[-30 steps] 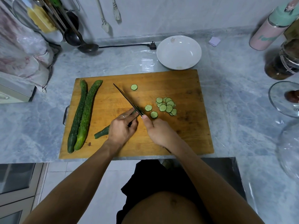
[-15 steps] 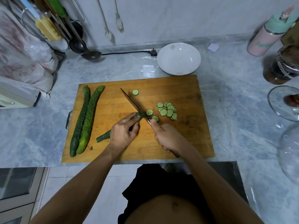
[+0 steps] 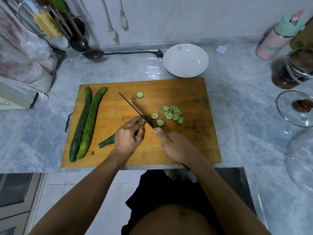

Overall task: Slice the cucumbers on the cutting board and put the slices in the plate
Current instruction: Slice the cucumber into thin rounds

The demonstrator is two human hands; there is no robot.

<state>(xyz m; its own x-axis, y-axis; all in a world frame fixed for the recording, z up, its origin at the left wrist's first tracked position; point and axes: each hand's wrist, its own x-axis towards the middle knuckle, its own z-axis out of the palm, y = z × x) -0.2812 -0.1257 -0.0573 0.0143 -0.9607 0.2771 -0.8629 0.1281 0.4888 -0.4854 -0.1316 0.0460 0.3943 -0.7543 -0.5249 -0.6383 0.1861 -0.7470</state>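
From the head view, the cucumber [image 3: 108,141] you are cutting lies slantwise on the cutting board [image 3: 186,92], stub end toward you on the left, cut end up by the knife [image 3: 133,108]. Your left hand [image 3: 128,138] pins it down, fingers curled over it. Your right hand [image 3: 176,146] grips the knife handle, blade crossing the cut end. The slices [image 3: 172,113] lie just right of the blade; the plate [image 3: 186,60] waits beyond the board.

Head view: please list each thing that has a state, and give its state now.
White round plate: empty, behind the board.
Two whole green cucumbers: uncut, side by side.
Partly cut cucumber: held by left hand.
Dark kitchen knife: gripped by right hand, blade at cucumber's cut end.
Round cucumber slices: on wooden cutting board.
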